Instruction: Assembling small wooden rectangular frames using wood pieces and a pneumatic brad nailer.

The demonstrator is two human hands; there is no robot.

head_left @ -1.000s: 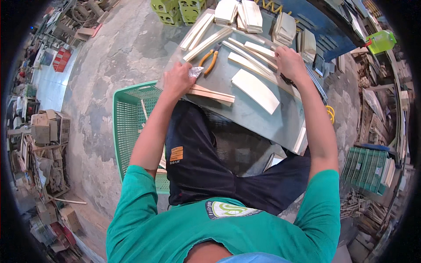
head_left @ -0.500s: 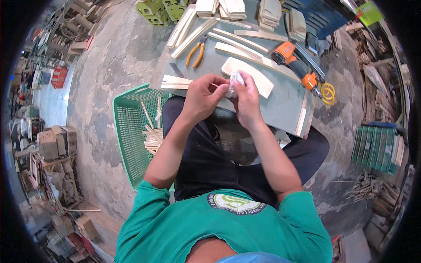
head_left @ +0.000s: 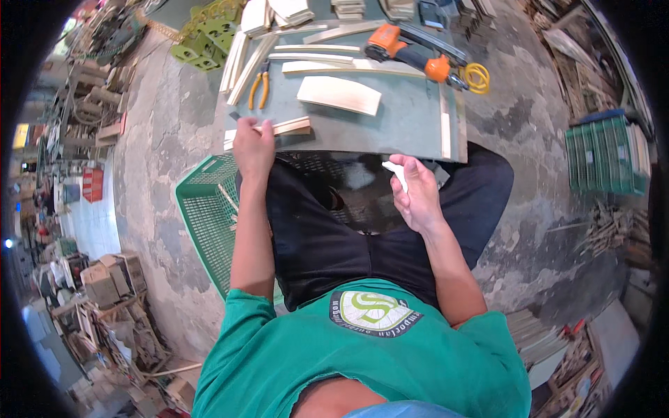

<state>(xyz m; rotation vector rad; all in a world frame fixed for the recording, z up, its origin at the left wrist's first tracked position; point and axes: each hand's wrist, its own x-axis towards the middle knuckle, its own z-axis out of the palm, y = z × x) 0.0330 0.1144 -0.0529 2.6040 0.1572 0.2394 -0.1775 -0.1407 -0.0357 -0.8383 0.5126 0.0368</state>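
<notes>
My left hand [head_left: 254, 148] is at the table's near left edge, its fingers closed round short pale wooden strips [head_left: 291, 126]. A shadow shows beneath their right end. Over my lap, just off the front edge, my right hand [head_left: 419, 193] is closed on a small crumpled white wad [head_left: 397, 174]; its material cannot be made out. Between the hands and farther back lies a curved pale wooden board [head_left: 339, 95]. Pliers with yellow-orange handles [head_left: 259, 90] rest beyond my left hand, near a small dark metal piece [head_left: 235, 115] partly hidden by the fingers.
An orange and black air nailer [head_left: 408, 54] with a coiled yellow hose [head_left: 477, 78] lies at the table's [head_left: 390, 132] right. Long wooden strips [head_left: 355, 66] and stacked boards [head_left: 289, 10] cover the far part. A green plastic basket [head_left: 198, 209] stands left of my legs.
My hands have parted. The left moved to the short strips and closed on them; the right drew back toward my lap with the white wad. The whole view has shifted.
</notes>
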